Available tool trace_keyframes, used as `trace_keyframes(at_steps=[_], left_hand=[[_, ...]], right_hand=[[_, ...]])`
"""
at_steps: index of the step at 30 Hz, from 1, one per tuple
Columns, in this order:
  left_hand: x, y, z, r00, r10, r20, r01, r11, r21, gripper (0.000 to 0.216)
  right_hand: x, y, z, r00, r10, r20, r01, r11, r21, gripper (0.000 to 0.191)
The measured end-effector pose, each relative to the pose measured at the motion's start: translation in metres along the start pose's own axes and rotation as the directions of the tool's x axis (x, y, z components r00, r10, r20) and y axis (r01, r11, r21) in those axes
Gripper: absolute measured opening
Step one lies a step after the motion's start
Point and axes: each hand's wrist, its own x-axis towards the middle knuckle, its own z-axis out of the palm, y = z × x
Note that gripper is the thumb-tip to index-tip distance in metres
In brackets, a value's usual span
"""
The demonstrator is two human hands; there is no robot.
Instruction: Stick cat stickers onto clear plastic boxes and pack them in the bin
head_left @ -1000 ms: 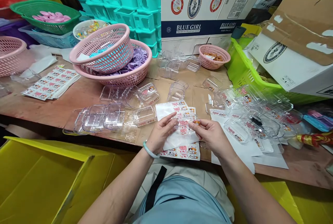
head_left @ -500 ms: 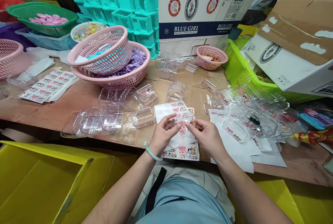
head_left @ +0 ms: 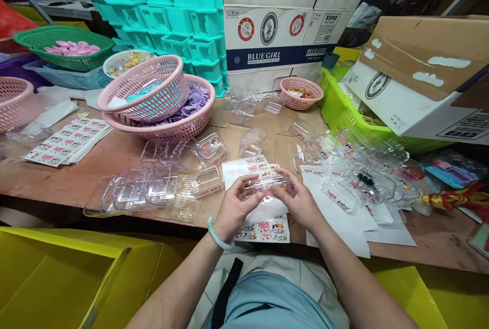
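My left hand (head_left: 236, 208) and my right hand (head_left: 300, 201) hold a small clear plastic box (head_left: 269, 184) between their fingertips, just above a sheet of cat stickers (head_left: 263, 229) on white backing paper at the table's near edge. Both hands pinch the box from its two ends. A pale green bangle sits on my left wrist. Empty clear boxes (head_left: 148, 186) lie in a row to the left of my hands. Stickered clear boxes (head_left: 355, 166) are heaped to the right.
Two stacked pink baskets (head_left: 160, 100) hold purple and blue pieces at back left. More sticker sheets (head_left: 64, 138) lie far left. A small pink basket (head_left: 301, 92), beer cartons (head_left: 275, 38), teal crates and a green bin (head_left: 344, 115) line the back. Yellow bins (head_left: 57, 278) stand below the table.
The camera tilted down slightly. My hands drew closer together around the clear box, and the sticker my right hand held is now pressed against the box.
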Motion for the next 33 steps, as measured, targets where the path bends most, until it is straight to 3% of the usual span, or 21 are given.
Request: trace_keyframes(at_steps=[3,5,7,9,11,13,16,18,20,22,24,26,28,31,33], left_hand=[[0.005,0.007,-0.005,0.992,-0.041,0.123,0.043,0.999,-0.014,0.048],[0.016,0.014,-0.011,0.992,-0.02,0.126,0.021,1.0,-0.006,0.047],[0.029,0.021,-0.016,0.995,0.093,-0.031,-0.089,0.99,0.109,0.039],[0.04,0.027,-0.018,0.936,0.298,-0.186,-0.222,0.912,0.345,0.027],[0.043,0.028,-0.017,0.879,0.454,-0.147,-0.305,0.771,0.559,0.017],[0.036,0.023,-0.012,0.878,0.479,-0.013,-0.356,0.67,0.652,0.012],[0.01,0.01,-0.008,0.907,0.417,0.053,-0.346,0.668,0.659,0.012],[-0.011,0.003,-0.009,0.928,0.372,-0.031,-0.272,0.732,0.625,0.012],[-0.03,0.001,-0.013,0.956,0.253,-0.151,-0.134,0.83,0.542,0.016],[-0.045,0.002,-0.016,0.987,0.009,-0.158,0.055,0.916,0.398,0.03],[-0.054,0.003,-0.016,0.957,-0.289,-0.001,0.28,0.924,0.26,0.043],[-0.06,0.002,-0.013,0.866,-0.479,0.143,0.451,0.872,0.189,0.047],[-0.065,-0.002,-0.009,0.824,-0.544,0.159,0.529,0.839,0.131,0.046],[-0.073,-0.008,-0.01,0.832,-0.544,0.113,0.537,0.839,0.087,0.046],[-0.079,-0.011,-0.013,0.842,-0.528,0.107,0.508,0.844,0.17,0.047]], right_hand=[[0.002,-0.008,-0.024,0.958,0.008,0.287,-0.028,0.997,0.067,0.049],[0.01,-0.012,-0.045,0.952,-0.016,0.305,0.018,1.0,-0.002,0.05],[0.028,-0.011,-0.06,0.995,-0.072,0.074,0.085,0.977,-0.196,0.049],[0.057,-0.005,-0.065,0.955,-0.203,-0.218,0.088,0.891,-0.445,0.05],[0.089,0.004,-0.059,0.887,-0.334,-0.32,0.065,0.775,-0.628,0.048],[0.112,0.013,-0.05,0.883,-0.378,-0.279,0.052,0.669,-0.742,0.044],[0.108,0.019,-0.036,0.883,-0.414,-0.222,0.058,0.566,-0.822,0.046],[0.079,0.017,-0.03,0.885,-0.466,-0.005,0.28,0.54,-0.794,0.056],[0.039,0.015,-0.024,0.808,-0.483,0.338,0.573,0.509,-0.643,0.067],[0.004,0.018,-0.017,0.717,-0.474,0.512,0.697,0.467,-0.544,0.06],[-0.018,0.023,-0.009,0.686,-0.502,0.526,0.724,0.398,-0.564,0.037],[-0.028,0.029,-0.003,0.664,-0.549,0.508,0.731,0.335,-0.594,0.022],[-0.031,0.032,0.002,0.652,-0.571,0.499,0.736,0.319,-0.597,0.022],[-0.04,0.032,0.006,0.658,-0.567,0.496,0.735,0.339,-0.587,0.034],[-0.051,0.032,0.008,0.66,-0.572,0.487,0.731,0.342,-0.59,0.032]])
